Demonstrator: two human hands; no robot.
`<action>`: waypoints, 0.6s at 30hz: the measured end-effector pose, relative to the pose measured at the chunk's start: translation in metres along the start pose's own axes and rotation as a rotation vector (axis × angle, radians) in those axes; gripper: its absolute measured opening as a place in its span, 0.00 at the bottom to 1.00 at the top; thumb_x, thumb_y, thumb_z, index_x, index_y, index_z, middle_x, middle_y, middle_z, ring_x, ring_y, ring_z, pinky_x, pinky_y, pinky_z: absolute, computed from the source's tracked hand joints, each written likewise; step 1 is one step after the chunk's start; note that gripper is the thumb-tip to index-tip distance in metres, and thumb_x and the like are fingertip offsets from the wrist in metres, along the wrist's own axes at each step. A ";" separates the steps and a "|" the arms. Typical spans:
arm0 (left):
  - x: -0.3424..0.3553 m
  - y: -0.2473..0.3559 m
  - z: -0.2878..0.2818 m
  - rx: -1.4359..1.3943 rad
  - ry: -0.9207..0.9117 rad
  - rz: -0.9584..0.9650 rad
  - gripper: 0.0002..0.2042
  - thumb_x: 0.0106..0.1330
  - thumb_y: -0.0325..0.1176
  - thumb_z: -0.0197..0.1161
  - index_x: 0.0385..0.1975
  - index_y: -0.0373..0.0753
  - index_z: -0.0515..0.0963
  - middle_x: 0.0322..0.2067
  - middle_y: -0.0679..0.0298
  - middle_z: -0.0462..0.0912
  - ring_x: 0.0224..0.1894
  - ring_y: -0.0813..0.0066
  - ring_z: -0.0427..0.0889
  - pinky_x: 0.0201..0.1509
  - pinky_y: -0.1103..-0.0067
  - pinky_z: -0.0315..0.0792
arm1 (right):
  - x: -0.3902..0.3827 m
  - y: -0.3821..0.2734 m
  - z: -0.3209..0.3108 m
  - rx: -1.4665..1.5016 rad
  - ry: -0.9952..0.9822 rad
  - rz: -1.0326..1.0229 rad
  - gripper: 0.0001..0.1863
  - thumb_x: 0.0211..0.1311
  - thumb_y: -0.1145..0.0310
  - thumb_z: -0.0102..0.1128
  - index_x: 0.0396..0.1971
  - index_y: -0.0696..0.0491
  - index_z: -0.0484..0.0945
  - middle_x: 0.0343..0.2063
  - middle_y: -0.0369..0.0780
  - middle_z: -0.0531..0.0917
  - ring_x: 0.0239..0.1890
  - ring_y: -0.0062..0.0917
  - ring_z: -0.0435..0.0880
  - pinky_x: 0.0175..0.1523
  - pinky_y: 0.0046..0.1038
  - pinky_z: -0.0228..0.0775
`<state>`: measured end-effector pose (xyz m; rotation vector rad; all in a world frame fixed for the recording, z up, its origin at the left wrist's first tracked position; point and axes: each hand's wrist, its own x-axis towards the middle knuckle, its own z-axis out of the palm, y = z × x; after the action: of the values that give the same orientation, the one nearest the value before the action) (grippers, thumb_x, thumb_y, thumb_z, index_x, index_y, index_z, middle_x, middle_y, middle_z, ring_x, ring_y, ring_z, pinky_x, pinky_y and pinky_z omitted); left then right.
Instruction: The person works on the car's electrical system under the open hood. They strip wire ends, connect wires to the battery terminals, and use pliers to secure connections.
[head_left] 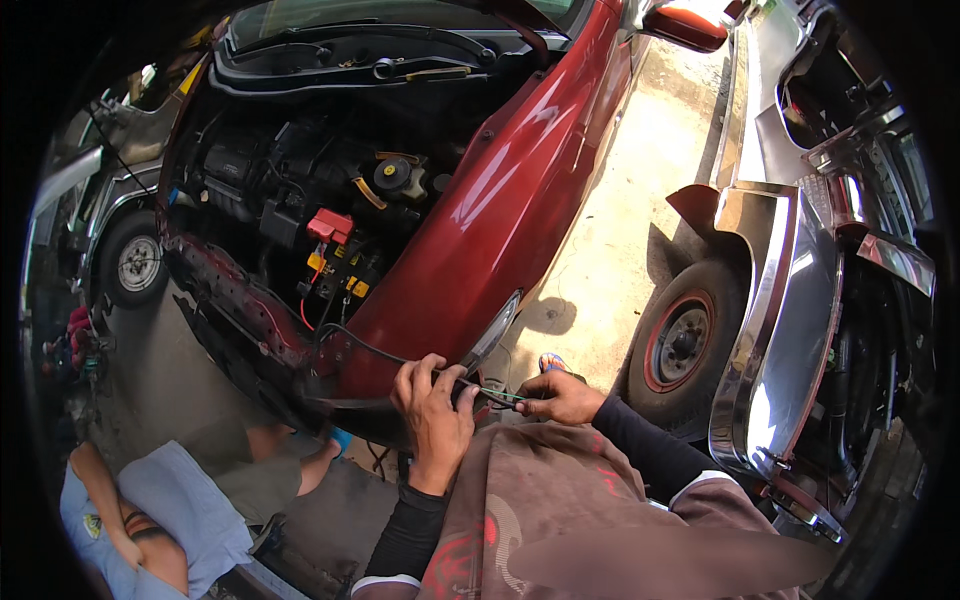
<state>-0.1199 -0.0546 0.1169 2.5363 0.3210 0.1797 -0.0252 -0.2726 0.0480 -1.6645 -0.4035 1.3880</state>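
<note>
At far left, silver-hubbed wheel (138,262); below, person (97,482) in light blue shirt (188,495). Next, red car (500,215), engine bay (235,165) exposed, red cover (331,226) inside. Beside car's front corner, left hand (438,415) closed on dark cable (372,347) leading back toward engine bay; thin green wire (502,394) spans gap between hands; right hand (562,397) pinches it. Further right, red-rimmed wheel (683,343) near chrome bumper (752,340).
</note>
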 end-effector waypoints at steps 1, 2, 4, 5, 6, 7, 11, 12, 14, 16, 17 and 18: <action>-0.017 0.005 0.010 -0.012 0.148 -0.135 0.12 0.63 0.32 0.73 0.43 0.36 0.84 0.47 0.57 0.82 0.55 0.51 0.75 0.64 0.59 0.64 | 0.001 0.002 0.002 -0.014 0.053 -0.081 0.18 0.74 0.58 0.66 0.51 0.58 0.86 0.38 0.46 0.90 0.41 0.30 0.87 0.52 0.34 0.76; -0.033 0.011 0.025 -0.094 0.231 -0.300 0.12 0.66 0.33 0.73 0.42 0.33 0.80 0.42 0.57 0.80 0.50 0.55 0.77 0.59 0.62 0.69 | 0.005 0.005 0.004 -0.055 0.095 -0.089 0.18 0.74 0.58 0.66 0.50 0.58 0.86 0.36 0.47 0.89 0.40 0.30 0.86 0.51 0.35 0.76; -0.055 0.023 0.061 -0.784 0.211 -0.737 0.13 0.74 0.38 0.70 0.39 0.33 0.78 0.41 0.62 0.81 0.40 0.73 0.79 0.45 0.74 0.73 | 0.008 0.010 0.006 -0.103 0.094 -0.119 0.17 0.73 0.58 0.65 0.47 0.58 0.87 0.30 0.50 0.86 0.34 0.34 0.85 0.46 0.38 0.76; -0.059 0.028 0.078 -1.127 0.240 -0.814 0.14 0.76 0.39 0.68 0.37 0.33 0.77 0.39 0.64 0.81 0.37 0.79 0.78 0.41 0.78 0.72 | 0.006 0.012 0.003 -0.059 0.007 -0.148 0.16 0.72 0.59 0.65 0.44 0.59 0.87 0.31 0.52 0.86 0.35 0.42 0.87 0.46 0.41 0.76; -0.064 0.031 0.090 -1.060 0.245 -0.767 0.15 0.78 0.40 0.66 0.37 0.33 0.78 0.37 0.67 0.81 0.36 0.82 0.77 0.41 0.80 0.71 | 0.007 0.012 0.000 -0.216 0.007 -0.185 0.15 0.71 0.60 0.65 0.42 0.59 0.87 0.31 0.52 0.86 0.36 0.45 0.87 0.46 0.42 0.76; -0.067 0.035 0.100 -1.005 0.191 -0.794 0.15 0.79 0.41 0.64 0.36 0.33 0.78 0.34 0.69 0.80 0.36 0.85 0.75 0.41 0.82 0.70 | 0.006 0.010 -0.003 -0.351 0.018 -0.276 0.14 0.71 0.62 0.65 0.39 0.59 0.87 0.32 0.53 0.87 0.37 0.49 0.87 0.46 0.43 0.77; -0.068 0.059 0.123 -0.709 0.373 -0.767 0.17 0.81 0.42 0.61 0.38 0.31 0.79 0.29 0.64 0.80 0.34 0.79 0.76 0.43 0.78 0.71 | 0.003 -0.008 -0.022 -0.384 0.113 -0.417 0.15 0.67 0.66 0.66 0.50 0.57 0.84 0.41 0.52 0.88 0.45 0.51 0.87 0.50 0.44 0.79; -0.067 0.065 0.125 -0.715 0.429 -0.690 0.17 0.81 0.42 0.60 0.42 0.30 0.81 0.30 0.60 0.82 0.35 0.75 0.78 0.44 0.75 0.73 | 0.005 -0.014 -0.027 -0.382 0.039 -0.414 0.20 0.66 0.67 0.66 0.57 0.56 0.81 0.45 0.52 0.87 0.48 0.49 0.87 0.52 0.44 0.80; -0.068 0.073 0.123 -0.711 0.436 -0.728 0.17 0.81 0.42 0.60 0.46 0.30 0.82 0.31 0.57 0.83 0.36 0.74 0.79 0.45 0.74 0.74 | 0.014 -0.029 -0.036 -0.466 -0.073 -0.582 0.21 0.66 0.69 0.66 0.58 0.56 0.81 0.45 0.52 0.87 0.49 0.48 0.87 0.54 0.43 0.79; -0.070 0.074 0.116 -0.741 0.431 -0.693 0.17 0.81 0.42 0.59 0.53 0.32 0.82 0.37 0.60 0.86 0.37 0.75 0.80 0.45 0.75 0.75 | 0.026 -0.042 -0.043 -0.511 -0.183 -0.589 0.19 0.66 0.69 0.66 0.56 0.57 0.84 0.47 0.51 0.87 0.50 0.47 0.87 0.56 0.42 0.78; -0.069 0.072 0.113 -0.933 0.478 -0.756 0.17 0.81 0.41 0.59 0.54 0.32 0.82 0.38 0.62 0.87 0.38 0.76 0.81 0.46 0.76 0.75 | 0.033 -0.048 -0.045 -0.478 -0.233 -0.572 0.18 0.66 0.69 0.66 0.54 0.57 0.85 0.47 0.51 0.87 0.50 0.47 0.86 0.56 0.41 0.78; -0.068 0.071 0.111 -1.139 0.541 -0.804 0.16 0.82 0.40 0.59 0.54 0.33 0.82 0.40 0.63 0.87 0.39 0.77 0.82 0.47 0.77 0.76 | 0.038 -0.052 -0.046 -0.444 -0.282 -0.549 0.17 0.66 0.69 0.66 0.53 0.57 0.86 0.47 0.51 0.87 0.50 0.47 0.86 0.56 0.40 0.78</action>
<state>-0.1497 -0.1883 0.0608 1.0874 1.0486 0.5362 0.0432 -0.2367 0.0641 -1.5228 -1.3045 1.1572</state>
